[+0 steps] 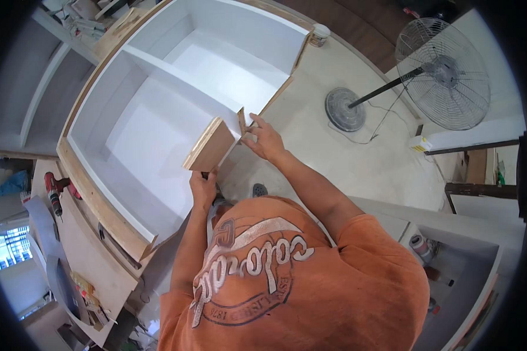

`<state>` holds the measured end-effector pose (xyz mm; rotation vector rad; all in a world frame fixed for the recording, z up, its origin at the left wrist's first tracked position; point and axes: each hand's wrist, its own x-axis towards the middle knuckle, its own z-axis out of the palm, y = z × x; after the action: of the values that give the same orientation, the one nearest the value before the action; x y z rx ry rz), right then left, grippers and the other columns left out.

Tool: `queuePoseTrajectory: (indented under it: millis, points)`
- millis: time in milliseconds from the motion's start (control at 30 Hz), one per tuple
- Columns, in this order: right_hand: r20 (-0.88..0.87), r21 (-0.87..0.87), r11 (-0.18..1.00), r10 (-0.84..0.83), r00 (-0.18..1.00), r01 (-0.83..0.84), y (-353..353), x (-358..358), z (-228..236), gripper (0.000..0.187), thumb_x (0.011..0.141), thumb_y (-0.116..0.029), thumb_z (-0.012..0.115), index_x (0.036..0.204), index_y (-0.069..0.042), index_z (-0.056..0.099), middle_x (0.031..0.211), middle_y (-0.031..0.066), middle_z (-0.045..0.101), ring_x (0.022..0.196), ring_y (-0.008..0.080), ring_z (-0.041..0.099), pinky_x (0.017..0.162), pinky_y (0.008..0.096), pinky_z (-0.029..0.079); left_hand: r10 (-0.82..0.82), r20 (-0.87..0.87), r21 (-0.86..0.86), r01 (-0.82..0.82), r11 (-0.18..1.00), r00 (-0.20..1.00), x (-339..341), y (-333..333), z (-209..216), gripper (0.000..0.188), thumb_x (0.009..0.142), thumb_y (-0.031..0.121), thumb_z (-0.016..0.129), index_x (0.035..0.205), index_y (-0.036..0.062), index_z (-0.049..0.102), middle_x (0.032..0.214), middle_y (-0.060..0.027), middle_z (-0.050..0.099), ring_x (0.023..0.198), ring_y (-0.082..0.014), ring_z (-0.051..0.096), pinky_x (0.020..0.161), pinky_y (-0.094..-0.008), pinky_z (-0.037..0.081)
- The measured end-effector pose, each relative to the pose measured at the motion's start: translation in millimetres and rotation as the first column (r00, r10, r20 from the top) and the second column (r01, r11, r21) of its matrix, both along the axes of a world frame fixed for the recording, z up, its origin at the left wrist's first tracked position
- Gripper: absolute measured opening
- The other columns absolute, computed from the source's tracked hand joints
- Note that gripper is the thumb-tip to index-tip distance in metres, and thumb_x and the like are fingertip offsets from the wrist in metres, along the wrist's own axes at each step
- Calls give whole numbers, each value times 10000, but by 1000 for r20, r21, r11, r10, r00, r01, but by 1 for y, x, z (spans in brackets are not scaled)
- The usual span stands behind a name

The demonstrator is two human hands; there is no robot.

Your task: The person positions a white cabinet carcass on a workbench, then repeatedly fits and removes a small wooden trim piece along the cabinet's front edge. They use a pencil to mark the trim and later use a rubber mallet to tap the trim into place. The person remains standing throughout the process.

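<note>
My left hand [202,188] is closed around the lower end of a plywood block [209,146], with a small dark part showing at the grip. The block stands tilted over the near edge of a white-lined cabinet frame [175,79]. Just to the right, my right hand [264,139] reaches to the cabinet's edge. Its thumb and fingers are at a thin wooden strip [242,120] that sticks up there; the exact contact is partly hidden. Raw wood edging runs round the frame, and a divider splits it into two compartments.
A pedestal fan [442,73] stands on the floor at the right, its cable trailing. A small tub [320,35] sits beyond the cabinet's corner. At left, a red drill [55,193] lies on a wooden board [91,234]. An open cabinet [480,263] is at lower right.
</note>
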<state>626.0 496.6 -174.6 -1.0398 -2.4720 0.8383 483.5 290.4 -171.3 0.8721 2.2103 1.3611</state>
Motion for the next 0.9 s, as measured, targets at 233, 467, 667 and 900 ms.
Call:
queuePoseTrajectory:
  millis: [233, 467, 667, 900]
  points:
    - [-3, 12, 1000, 10, 1000, -10, 1, -1, 0, 331, 847, -360, 738, 1098, -146, 769, 1484, 77, 507, 1132, 333, 633, 961, 435, 519, 1, 16, -32, -1, 999, 1000, -2, -2, -4, 238, 905, 125, 706, 1087, -22, 663, 925, -127, 721, 826, -204, 669, 756, -333, 515]
    - [75, 7, 1000, 14, 997, -14, -1, -1, 3, 333, 875, -377, 706, 1149, -197, 759, 1507, 48, 469, 1146, 303, 617, 969, 450, 505, 18, 39, -89, -15, 996, 999, -3, -3, -1, 242, 899, 132, 708, 1080, -23, 667, 934, -141, 718, 831, -219, 665, 765, -337, 513]
    - [56, 8, 1000, 7, 998, -8, -1, 0, 2, 341, 865, -379, 713, 1145, -191, 761, 1509, 58, 474, 1162, 308, 620, 959, 452, 509, -3, -28, 12, 3, 1000, 1000, -3, -3, -7, 264, 918, 183, 712, 1080, -21, 669, 824, -70, 675, 737, -138, 588, 686, -303, 486]
    - [63, -13, 1000, 23, 998, -22, 0, 1, 2, 348, 877, -385, 709, 1156, -181, 748, 1521, 65, 455, 1248, 273, 573, 963, 451, 505, -15, 9, -18, 15, 1000, 1000, -4, -5, -7, 262, 909, 155, 698, 1103, -18, 659, 893, -101, 691, 799, -177, 620, 737, -324, 500]
